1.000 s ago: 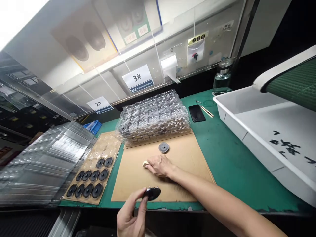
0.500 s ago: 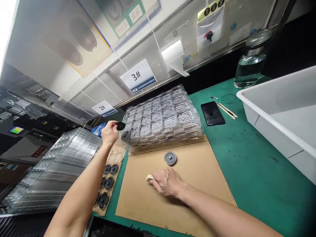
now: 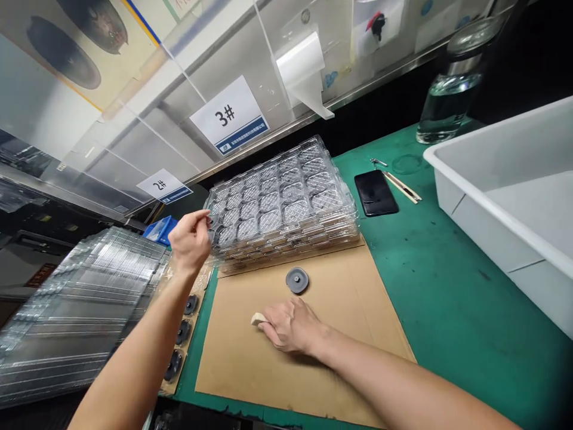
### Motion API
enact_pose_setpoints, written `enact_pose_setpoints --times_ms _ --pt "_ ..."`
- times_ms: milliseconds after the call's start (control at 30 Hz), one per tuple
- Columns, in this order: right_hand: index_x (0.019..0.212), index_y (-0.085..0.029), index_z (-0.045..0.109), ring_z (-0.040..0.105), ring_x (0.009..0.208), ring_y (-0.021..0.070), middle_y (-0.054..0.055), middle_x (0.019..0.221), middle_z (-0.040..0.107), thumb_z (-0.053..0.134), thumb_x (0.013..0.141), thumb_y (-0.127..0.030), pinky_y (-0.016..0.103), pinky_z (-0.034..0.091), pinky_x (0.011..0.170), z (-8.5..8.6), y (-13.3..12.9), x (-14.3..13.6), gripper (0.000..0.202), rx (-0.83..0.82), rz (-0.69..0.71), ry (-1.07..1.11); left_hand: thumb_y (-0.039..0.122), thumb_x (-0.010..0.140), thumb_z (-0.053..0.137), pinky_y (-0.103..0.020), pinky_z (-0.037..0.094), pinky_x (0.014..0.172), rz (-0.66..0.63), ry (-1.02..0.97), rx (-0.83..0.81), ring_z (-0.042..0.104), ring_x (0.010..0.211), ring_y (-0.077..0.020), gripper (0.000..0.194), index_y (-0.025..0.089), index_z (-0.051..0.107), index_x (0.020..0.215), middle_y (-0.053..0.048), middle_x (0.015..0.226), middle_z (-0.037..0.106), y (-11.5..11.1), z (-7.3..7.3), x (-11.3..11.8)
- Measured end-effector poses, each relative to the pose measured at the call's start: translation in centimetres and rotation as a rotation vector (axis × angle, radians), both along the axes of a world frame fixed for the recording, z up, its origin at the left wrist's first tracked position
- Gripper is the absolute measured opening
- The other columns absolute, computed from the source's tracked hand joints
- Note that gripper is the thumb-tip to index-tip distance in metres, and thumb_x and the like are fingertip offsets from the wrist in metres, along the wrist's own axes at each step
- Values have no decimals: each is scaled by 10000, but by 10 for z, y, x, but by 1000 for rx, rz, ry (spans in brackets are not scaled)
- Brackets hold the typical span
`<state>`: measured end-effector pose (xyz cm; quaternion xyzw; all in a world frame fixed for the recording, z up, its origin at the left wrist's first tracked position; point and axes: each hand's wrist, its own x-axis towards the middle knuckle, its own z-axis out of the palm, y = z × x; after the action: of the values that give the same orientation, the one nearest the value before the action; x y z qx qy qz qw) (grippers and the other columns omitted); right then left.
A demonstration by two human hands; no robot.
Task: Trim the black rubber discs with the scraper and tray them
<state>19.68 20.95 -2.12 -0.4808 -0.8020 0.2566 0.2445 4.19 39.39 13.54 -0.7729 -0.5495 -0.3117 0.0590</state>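
Observation:
My left hand (image 3: pixel 191 239) is raised at the near left corner of a stack of clear plastic blister trays (image 3: pixel 273 203). Its fingers are pinched together; a dark patch shows beside the fingertips, but I cannot make out whether they hold a part. My right hand (image 3: pixel 286 325) rests over the cardboard sheet (image 3: pixel 237 364), closed on a small cream-coloured pad (image 3: pixel 258 319) that pokes out past the thumb. Just beyond the right hand, a dark grey rounded disc (image 3: pixel 297 280) with a small central stud lies on the cardboard.
Left of the cardboard, more dark discs (image 3: pixel 182 331) sit in a tray. Stacked clear trays (image 3: pixel 85 310) stand farther left, near a blue bin (image 3: pixel 160 230). To the right are a phone (image 3: pixel 376 193), a cutter-like tool (image 3: pixel 403 185), a white tub (image 3: pixel 501 239) and a glass jar (image 3: pixel 450 98).
The black disc that showed clearly in my left fingers is now out of clear sight, and that hand sits closer against the tray corner. The view has shifted; my right hand keeps its pad.

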Motion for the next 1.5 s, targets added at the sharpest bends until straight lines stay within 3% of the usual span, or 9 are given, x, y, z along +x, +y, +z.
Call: enact_pose_setpoints --times_ms 100,200,400,633,800,933,1100,1300,1500 --pt "1053 -218 682 706 868 224 46 1030 762 504 1021 -426 305 450 708 1 2 0 275 4 16 -4 311 1002 527 -306 598 809 -354 -43 -166 725 849 -184 281 188 719 1167 -76 1010 745 -58 -23 21" --pt "1127 -205 695 694 936 245 68 1076 759 523 1017 -431 332 473 773 1 6 0 304 19 42 -17 261 939 635 -371 583 975 -687 200 -463 681 1163 -253 422 258 655 1360 -108 1309 688 -94 -49 41" --pt "1062 -161 724 660 1005 302 130 1053 745 504 1035 -426 409 460 864 2 6 -2 346 82 71 -54 48 801 620 -475 454 1152 -733 392 -696 528 1385 -296 675 316 619 1420 -87 1520 544 -94 -86 77" --pt "1054 -161 674 691 800 244 90 928 755 470 1047 -410 345 478 706 3 3 1 322 78 72 -49 246 742 775 -334 568 774 -504 133 -670 670 754 -202 90 230 701 792 -13 809 663 -90 -76 76" --pt "1137 -211 614 704 760 238 58 957 762 502 1023 -420 314 474 652 4 0 3 264 53 -3 -21 459 902 587 -337 573 602 -169 -364 -550 658 573 -180 253 218 519 865 16 702 615 -110 -57 31" --pt "1170 -237 596 694 747 230 56 952 750 483 1027 -434 300 460 674 -2 -6 3 269 59 -59 -31 460 831 661 -362 603 632 87 -819 -583 683 565 -183 298 196 526 865 3 695 666 -167 -57 -18" --pt "1090 -209 603 643 691 210 69 882 709 390 1042 -409 281 392 629 -14 -8 4 296 63 -91 -34 328 662 849 -349 615 678 342 -1560 -833 703 688 -197 306 156 623 779 -23 769 706 -273 -85 -48" --pt "884 -223 504 532 637 198 61 762 620 394 970 -508 300 359 622 -16 6 -2 318 6 -254 62 306 722 815 -217 448 539 317 -1732 -895 476 547 -98 338 175 517 632 31 596 538 -358 -100 -66" --pt "857 -232 488 593 605 176 31 703 646 478 930 -587 269 433 562 4 -31 -15 363 -210 -319 240 332 739 814 -205 350 563 338 -1669 -713 402 610 -99 336 170 540 632 34 638 509 -390 -100 -84"
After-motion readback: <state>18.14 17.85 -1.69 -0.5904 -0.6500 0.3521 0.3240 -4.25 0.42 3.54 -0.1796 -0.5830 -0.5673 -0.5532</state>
